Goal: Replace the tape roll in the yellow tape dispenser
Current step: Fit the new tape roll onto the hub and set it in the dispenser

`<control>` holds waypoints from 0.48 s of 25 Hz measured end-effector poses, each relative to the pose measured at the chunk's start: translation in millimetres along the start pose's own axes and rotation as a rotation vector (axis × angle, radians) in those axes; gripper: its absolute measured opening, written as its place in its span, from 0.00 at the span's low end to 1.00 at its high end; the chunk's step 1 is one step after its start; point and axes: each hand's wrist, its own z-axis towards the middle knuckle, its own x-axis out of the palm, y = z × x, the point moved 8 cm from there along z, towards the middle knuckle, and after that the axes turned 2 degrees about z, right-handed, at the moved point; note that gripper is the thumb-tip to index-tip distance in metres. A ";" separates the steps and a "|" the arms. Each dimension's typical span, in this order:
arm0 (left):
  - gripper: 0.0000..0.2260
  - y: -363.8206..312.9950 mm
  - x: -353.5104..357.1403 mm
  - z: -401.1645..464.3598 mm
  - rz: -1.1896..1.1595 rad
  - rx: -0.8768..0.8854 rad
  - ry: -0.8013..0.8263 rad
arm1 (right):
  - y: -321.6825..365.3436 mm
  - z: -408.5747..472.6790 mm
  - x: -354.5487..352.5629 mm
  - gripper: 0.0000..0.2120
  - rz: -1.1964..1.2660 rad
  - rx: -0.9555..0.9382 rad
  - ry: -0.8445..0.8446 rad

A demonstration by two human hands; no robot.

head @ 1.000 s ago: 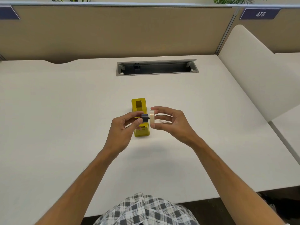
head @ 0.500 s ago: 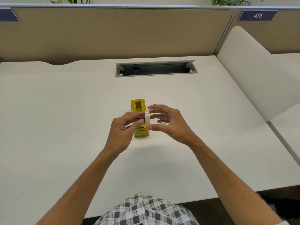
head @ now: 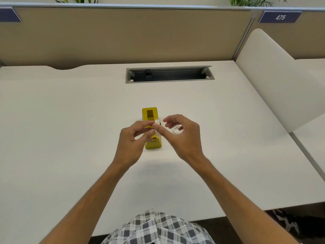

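Note:
The yellow tape dispenser (head: 149, 113) lies on the white desk (head: 70, 129), its roll bay open, partly hidden behind my hands. My left hand (head: 132, 140) holds the white tape roll (head: 157, 128) just above the dispenser, pinched between forefinger and thumb. The dark spindle is hidden inside the roll. My right hand (head: 184, 138) is beside the roll on its right. Its thumb touches the roll's rim, while its fingers are loosely bent and apart from it.
A small clear ring, like an empty tape core (head: 177, 129), lies on the desk under my right hand's fingers. A grey cable tray (head: 169, 81) is sunk into the desk further back, before a tan partition (head: 123, 36). A white divider (head: 274, 81) rises at the right.
The dark spindle held by my left hand has gone into the roll. My right hand has let go of the roll and spread its fingers; my left hand now holds it.

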 end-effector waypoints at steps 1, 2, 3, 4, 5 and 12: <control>0.10 -0.6 0.2 -0.1 0.016 0.011 -0.003 | 6.0 -2.7 -0.1 0.18 -0.136 -0.052 -0.036; 0.11 -1.1 0.1 -0.1 0.038 0.025 -0.007 | 12.6 -5.4 1.2 0.19 -0.268 -0.101 -0.062; 0.11 -1.2 0.1 -0.2 0.057 0.036 -0.014 | 17.6 -7.2 2.4 0.19 -0.367 -0.130 -0.084; 0.11 -0.9 0.1 -0.4 0.064 0.041 -0.022 | 20.2 -8.0 2.7 0.19 -0.422 -0.130 -0.103; 0.12 -0.3 0.3 -0.8 0.058 0.041 -0.031 | 21.0 -8.1 2.4 0.18 -0.448 -0.112 -0.120; 0.22 -5.1 4.5 -1.4 0.180 0.132 0.001 | 18.5 -9.3 5.6 0.13 -0.460 -0.025 -0.101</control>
